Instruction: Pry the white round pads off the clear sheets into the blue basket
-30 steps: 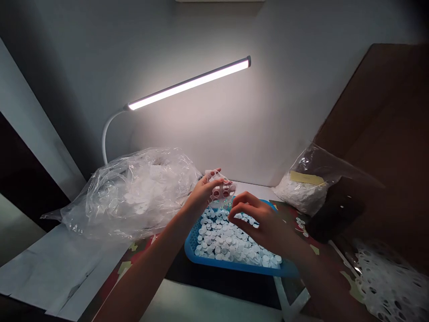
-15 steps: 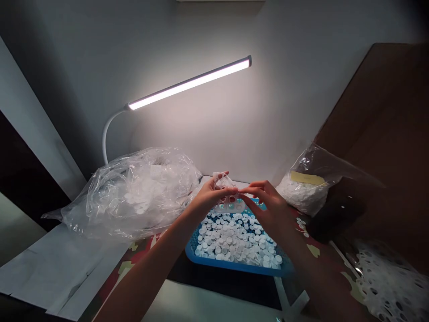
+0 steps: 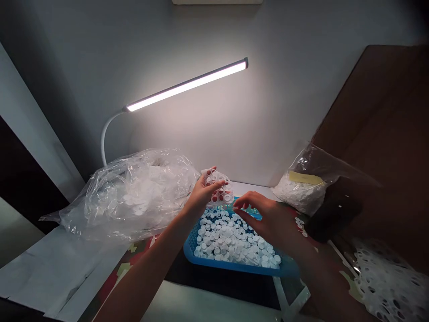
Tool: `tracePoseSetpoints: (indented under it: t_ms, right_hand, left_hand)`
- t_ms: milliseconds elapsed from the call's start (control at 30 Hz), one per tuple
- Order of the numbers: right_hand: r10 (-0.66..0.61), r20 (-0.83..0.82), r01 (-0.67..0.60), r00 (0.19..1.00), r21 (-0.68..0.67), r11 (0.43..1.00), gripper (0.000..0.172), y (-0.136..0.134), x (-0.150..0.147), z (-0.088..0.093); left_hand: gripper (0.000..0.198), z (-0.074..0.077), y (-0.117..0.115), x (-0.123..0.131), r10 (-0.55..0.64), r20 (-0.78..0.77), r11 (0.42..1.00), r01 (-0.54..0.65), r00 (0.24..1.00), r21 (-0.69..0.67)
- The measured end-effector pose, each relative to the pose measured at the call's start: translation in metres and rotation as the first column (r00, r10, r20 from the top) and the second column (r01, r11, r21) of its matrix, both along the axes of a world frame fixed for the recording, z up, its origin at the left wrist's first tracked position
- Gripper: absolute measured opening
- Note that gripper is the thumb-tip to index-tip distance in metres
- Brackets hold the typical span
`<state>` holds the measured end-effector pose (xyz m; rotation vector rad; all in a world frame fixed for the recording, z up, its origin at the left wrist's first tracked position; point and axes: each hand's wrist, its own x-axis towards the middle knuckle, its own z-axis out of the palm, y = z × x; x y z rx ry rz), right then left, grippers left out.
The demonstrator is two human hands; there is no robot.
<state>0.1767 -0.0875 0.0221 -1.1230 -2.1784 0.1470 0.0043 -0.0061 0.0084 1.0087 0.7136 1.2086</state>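
Note:
My left hand holds up a small white punched sheet full of round holes, pinched between thumb and fingers above the far edge of a blue basket. The basket is filled with several small white discs. My right hand hovers over the basket just right of the sheet, a short gap away from it, fingertips drawn together in a pinch; whether a disc sits between them I cannot make out.
A large crumpled clear plastic bag lies to the left. A smaller bag of white pieces sits at the right. Punched white scrap fills the lower right corner. A lit desk lamp hangs overhead; a brown board leans at right.
Half a second ago both hands met at the sheet; now my right hand has drawn back down and to the right, and the left has lifted the sheet slightly.

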Motion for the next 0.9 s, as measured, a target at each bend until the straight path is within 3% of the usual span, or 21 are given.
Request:
tracePoseSetpoints:
  t_ms: [133,367,500,567,667,733,800,900]
  right_hand:
    - [-0.084,-0.061,0.089,0.995,0.069,0.994,0.018,0.007,0.0,-0.006]
    - [-0.163,0.066,0.138,0.984,0.288,0.948,0.015,0.01,-0.004,-0.013]
    - [-0.058,0.104,0.015,0.993,0.374,0.927,0.011,0.007,-0.006,-0.011]
    - [0.089,0.141,-0.129,0.986,0.304,0.944,0.012,0.002,-0.008,-0.009]
    - [0.322,0.145,-0.337,0.935,0.09,0.937,0.011,-0.009,-0.011,-0.007]
    - [0.395,0.142,-0.396,0.908,-0.023,0.918,0.012,-0.015,-0.012,-0.006]
    - [0.368,0.142,-0.358,0.919,-0.089,0.929,0.011,-0.015,-0.01,-0.005]
    - [0.174,0.078,-0.16,0.982,-0.158,0.974,0.02,-0.004,-0.003,-0.006]
  left_hand:
    - [0.072,-0.001,-0.003,0.001,0.008,-0.088,0.997,-0.001,0.996,0.082]
    - [0.074,0.0,-0.01,0.004,-0.079,-0.045,0.991,0.084,0.996,0.109]
    - [0.074,-0.002,-0.01,0.004,-0.059,-0.041,0.991,0.063,0.997,0.12]
    - [0.072,-0.003,-0.008,0.004,-0.036,-0.051,0.992,0.042,0.998,0.118]
    - [0.07,-0.005,-0.003,0.005,0.007,-0.029,0.997,-0.005,1.0,0.075]
    - [0.07,-0.004,0.0,0.005,0.029,0.014,0.999,-0.029,0.999,0.039]
    - [0.068,-0.002,0.001,0.004,0.023,0.043,1.0,-0.024,0.999,0.006]
    - [0.056,0.003,-0.001,0.004,-0.039,0.053,0.999,0.039,0.998,0.0]
